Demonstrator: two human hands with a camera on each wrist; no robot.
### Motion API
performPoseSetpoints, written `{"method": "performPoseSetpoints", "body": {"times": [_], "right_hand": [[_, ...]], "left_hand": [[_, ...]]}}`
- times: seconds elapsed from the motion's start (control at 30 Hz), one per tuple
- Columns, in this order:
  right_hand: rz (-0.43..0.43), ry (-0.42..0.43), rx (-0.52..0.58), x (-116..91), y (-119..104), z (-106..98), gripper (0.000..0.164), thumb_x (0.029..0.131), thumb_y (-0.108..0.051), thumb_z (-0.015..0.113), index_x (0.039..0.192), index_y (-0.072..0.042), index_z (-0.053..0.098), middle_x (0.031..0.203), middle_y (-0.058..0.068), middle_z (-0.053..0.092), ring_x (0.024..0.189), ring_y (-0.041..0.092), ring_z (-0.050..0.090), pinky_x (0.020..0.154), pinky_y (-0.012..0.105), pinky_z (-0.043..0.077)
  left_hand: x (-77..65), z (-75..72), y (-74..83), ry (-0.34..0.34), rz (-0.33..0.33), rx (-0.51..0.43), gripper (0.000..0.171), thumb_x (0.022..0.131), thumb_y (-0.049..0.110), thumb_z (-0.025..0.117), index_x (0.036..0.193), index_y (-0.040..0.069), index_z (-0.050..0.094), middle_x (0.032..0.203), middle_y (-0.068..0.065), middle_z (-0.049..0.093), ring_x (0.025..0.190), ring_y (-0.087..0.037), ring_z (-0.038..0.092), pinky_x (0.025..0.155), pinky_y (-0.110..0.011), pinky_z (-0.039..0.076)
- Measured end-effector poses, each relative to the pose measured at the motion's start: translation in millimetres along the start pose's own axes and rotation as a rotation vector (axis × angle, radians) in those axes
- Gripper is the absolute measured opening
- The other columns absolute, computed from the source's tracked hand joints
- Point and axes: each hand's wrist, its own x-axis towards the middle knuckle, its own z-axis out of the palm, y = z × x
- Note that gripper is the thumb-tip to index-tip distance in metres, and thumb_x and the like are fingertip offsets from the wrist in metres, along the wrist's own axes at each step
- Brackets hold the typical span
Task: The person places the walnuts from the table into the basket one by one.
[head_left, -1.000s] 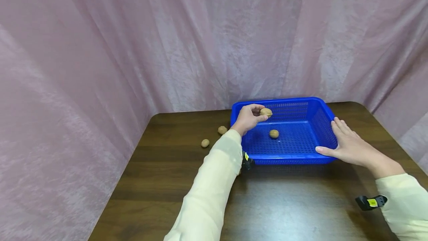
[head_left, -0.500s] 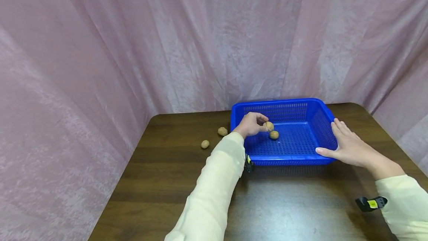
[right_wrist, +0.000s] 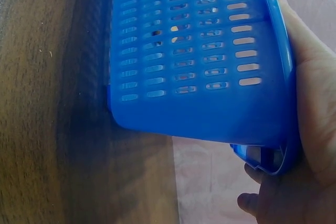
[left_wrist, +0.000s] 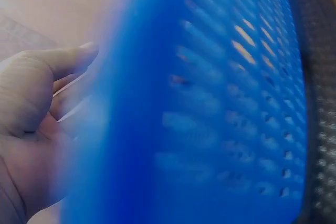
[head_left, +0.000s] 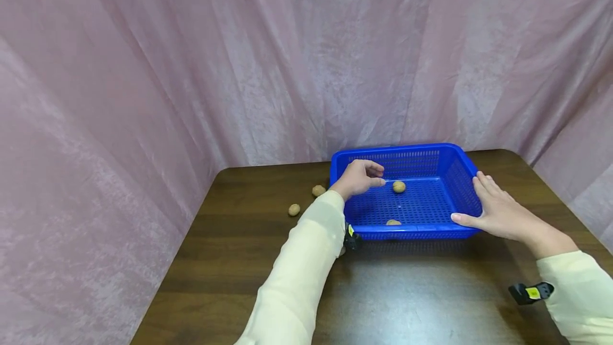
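Note:
My left hand [head_left: 360, 177] hovers over the left part of a blue plastic basket [head_left: 421, 198], its fingers and thumb parted with nothing between them. On the basket floor, to the right of that hand, lies a walnut [head_left: 399, 187]. A second walnut [head_left: 394, 222] is half hidden behind the front rim. My right hand [head_left: 505, 214] rests on the basket's front right corner, thumb along the front rim and straight fingers along the right side. In the left wrist view, the basket wall [left_wrist: 210, 103] covers part of the left hand [left_wrist: 31, 108].
Left of the basket, a walnut [head_left: 318, 190] and a smaller-looking walnut [head_left: 294, 210] lie on the dark wooden table [head_left: 230, 249]. Another nut [head_left: 342, 251] peeks out beside the left sleeve [head_left: 297, 276]. A pink curtain [head_left: 287, 68] hangs behind the table.
My left hand lowered a walnut into the basket and let it go. The walnuts inside now lie apart, one by the front wall. My right hand has stayed at the corner.

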Motion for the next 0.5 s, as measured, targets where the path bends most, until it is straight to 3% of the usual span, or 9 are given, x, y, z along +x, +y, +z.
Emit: {"method": "performPoseSetpoints", "body": {"times": [0.3, 0.5], "right_hand": [[0.006, -0.002, -0.003, 8, 0, -4, 0.117, 0.084, -0.06, 0.063, 0.146, 0.016, -0.001, 0.152, 0.035, -0.01, 0.14, 0.044, -0.017, 0.104, 0.072, 0.004], [0.002, -0.004, -0.002, 14, 0, -3, 0.117, 0.084, -0.061, 0.063, 0.145, 0.017, 0.0, 0.151, 0.037, -0.008, 0.139, 0.045, -0.017, 0.103, 0.073, 0.005]], "left_hand": [[-32.6, -55.4, 35.1, -0.025, 0.103, 0.022, 0.033, 0.088, 0.027, 0.072, 0.119, 0.016, 0.067, 0.11, 0.003, 0.068, 0.096, -0.005, 0.061, 0.081, -0.023, 0.05], [-74.4, -93.5, 26.2, -0.008, 0.132, 0.048, 0.034, 0.088, 0.03, 0.072, 0.119, 0.017, 0.066, 0.108, 0.008, 0.067, 0.098, -0.006, 0.062, 0.084, -0.025, 0.051]]}}
